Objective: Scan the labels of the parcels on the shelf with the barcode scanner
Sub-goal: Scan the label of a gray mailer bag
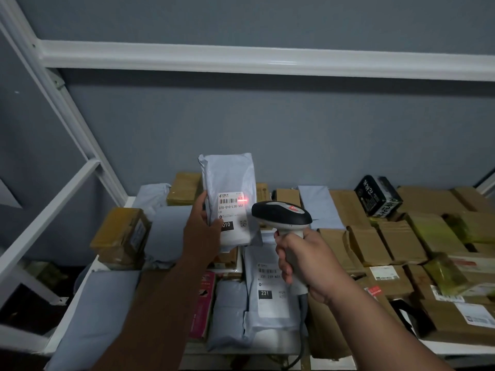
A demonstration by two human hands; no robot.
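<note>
Holding a grey mailer bag [230, 194] upright above the shelf [128, 203], the left hand [201, 231] grips its lower left edge, thumb across the front beside the white label [232, 212], which faces the camera. The right hand [302, 266] is wrapped round the handle of the barcode scanner [282, 216], whose dark head points at the bag from just beside its right edge; a red scan line [242, 200] glows across the right end of the label's barcode. Below the scanner, a second grey bag [267, 290] lies flat on the shelf with its own label marked 231 facing up. Brown cardboard boxes [388, 239] crowd the right side of the shelf, with a black box [377, 195] standing among them near the back wall. More grey bags and a tape-wrapped box [120, 234] sit to the left, near the white shelf frame [80, 124]. A cable [301, 341] hangs from the bottom of the scanner handle.
</note>
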